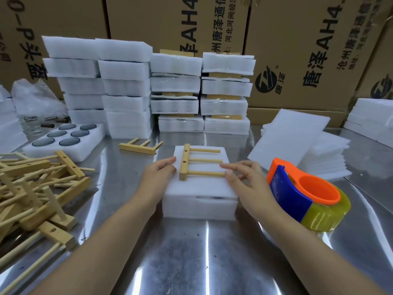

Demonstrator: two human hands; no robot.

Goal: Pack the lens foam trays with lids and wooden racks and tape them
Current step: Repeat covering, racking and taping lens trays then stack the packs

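**Work surface and backdrop.** The table (204,258) is polished sheet metal, lightly scuffed and speckled. It mirrors the room's light in long pale streaks (207,237) that run toward the near edge. Behind it stands a row of large brown cardboard cartons (297,50) — close-packed and rising past the top of view — which fills the whole backdrop. Their faces carry black printed characters (323,45), turned sideways, and a round black logo (266,79). At far left a crumpled clear plastic bag (36,96) lies in front of the cartons. The lighting is even and soft, with faint shadows.
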